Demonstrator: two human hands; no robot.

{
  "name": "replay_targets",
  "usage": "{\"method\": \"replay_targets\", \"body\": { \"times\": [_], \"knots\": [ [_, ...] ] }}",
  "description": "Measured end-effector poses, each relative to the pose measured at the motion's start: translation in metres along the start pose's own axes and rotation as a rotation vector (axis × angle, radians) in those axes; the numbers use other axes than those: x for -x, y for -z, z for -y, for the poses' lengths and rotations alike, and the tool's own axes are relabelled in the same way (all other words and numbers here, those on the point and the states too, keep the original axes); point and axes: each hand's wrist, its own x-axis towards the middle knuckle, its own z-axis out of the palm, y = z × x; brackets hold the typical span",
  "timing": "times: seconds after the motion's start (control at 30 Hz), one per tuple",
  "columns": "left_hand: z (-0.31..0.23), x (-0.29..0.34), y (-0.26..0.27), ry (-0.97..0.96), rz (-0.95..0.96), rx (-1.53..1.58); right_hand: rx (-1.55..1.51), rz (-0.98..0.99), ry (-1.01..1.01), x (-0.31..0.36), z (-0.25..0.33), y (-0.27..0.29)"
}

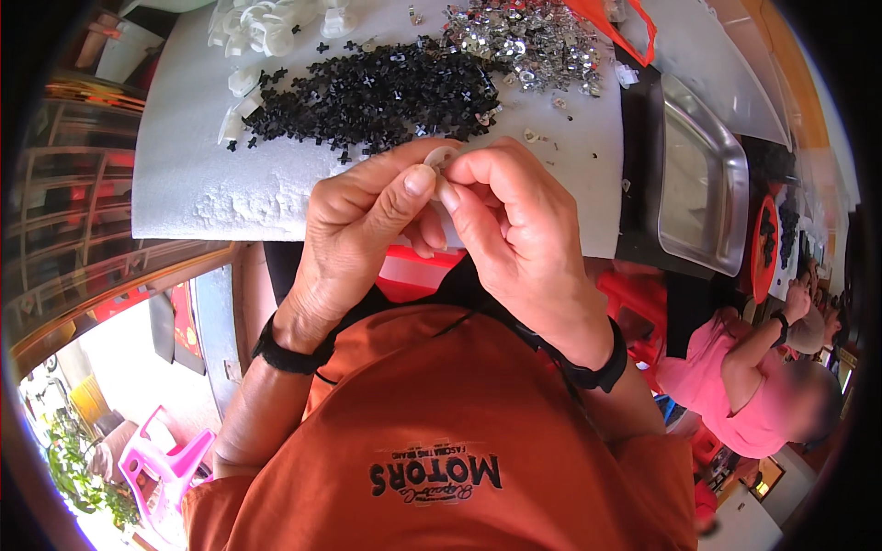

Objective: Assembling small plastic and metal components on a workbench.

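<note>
Between both hands, above the near part of the table, is a small round white plastic piece [441, 156]. My left hand [367, 202] pinches it with the thumb and fingers. My right hand [514, 202] has its thumb and forefinger closed at the piece's right side; any smaller part there is hidden by the fingertips. Just beyond the hands spreads a heap of black cross-shaped plastic parts [367, 96]. Small shiny metal clips [542, 46] are piled behind and to the right. Several white plastic pieces [266, 28] lie at the far left.
White foam sheeting [184, 174] covers the table. A metal tray [703, 174] stands to the right, with a red round tray [764, 248] farther on. An orange bag handle [634, 41] lies at the back. Another person in pink [735, 386] works at the right. A pink stool [161, 468] stands lower left.
</note>
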Motion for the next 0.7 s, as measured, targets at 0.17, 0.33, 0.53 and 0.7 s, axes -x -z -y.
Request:
{"method": "replay_targets", "body": {
  "times": [0.17,0.33,0.53,0.7],
  "knots": [
    [0.005,0.004,-0.007,-0.061,-0.041,-0.083,0.064,-0.037,-0.01,0.001,0.001,-0.003],
    [0.003,0.01,-0.011,-0.218,-0.073,-0.368,-0.214,-0.021,-0.167,0.008,0.006,-0.001],
    [0.0,0.012,-0.009,-0.353,-0.108,-0.455,-0.423,0.0,-0.245,0.007,0.011,-0.001],
    [-0.008,0.015,-0.013,-0.352,-0.123,-0.444,-0.417,0.006,-0.204,0.004,0.011,0.0]
  ]
}}
